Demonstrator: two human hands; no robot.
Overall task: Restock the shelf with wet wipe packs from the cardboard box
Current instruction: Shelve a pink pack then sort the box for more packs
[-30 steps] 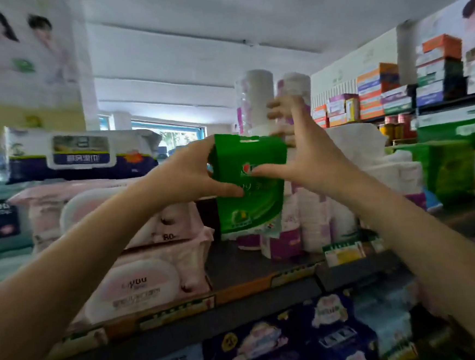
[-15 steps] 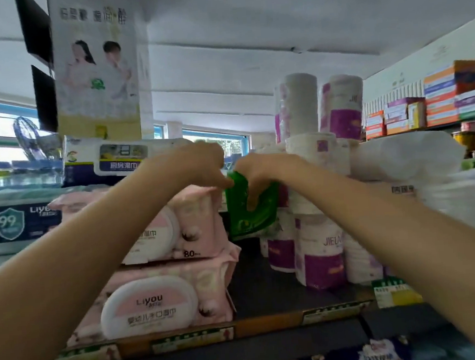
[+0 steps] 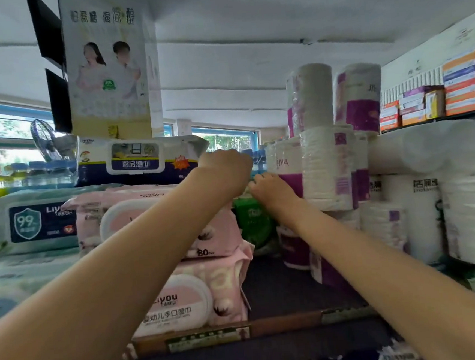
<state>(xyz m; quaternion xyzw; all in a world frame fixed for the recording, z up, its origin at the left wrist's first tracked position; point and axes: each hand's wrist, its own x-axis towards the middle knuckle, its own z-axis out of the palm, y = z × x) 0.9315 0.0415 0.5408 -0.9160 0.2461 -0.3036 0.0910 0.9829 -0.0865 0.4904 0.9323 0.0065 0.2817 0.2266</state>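
A green wet wipe pack [image 3: 253, 224] stands upright deep on the dark shelf [image 3: 282, 290], in the gap between the pink wipe packs and the purple-and-white paper rolls. My left hand [image 3: 227, 170] and my right hand [image 3: 271, 188] both reach in and grip its top edge; the fingers are hidden behind the hands. The lower part of the green pack shows below my wrists. The cardboard box is out of view.
Two stacked pink Liyou wipe packs [image 3: 178, 269] fill the shelf's left side, with a blue-and-white kitchen wipe pack [image 3: 138, 159] on top. Tall paper rolls [image 3: 326, 172] crowd the right. A hanging poster [image 3: 106, 68] is above. Price labels line the shelf's front edge [image 3: 209, 338].
Both hands carried the green pack from in front of the shelf inward and down into the gap at the back. The camera moved closer and to the left.
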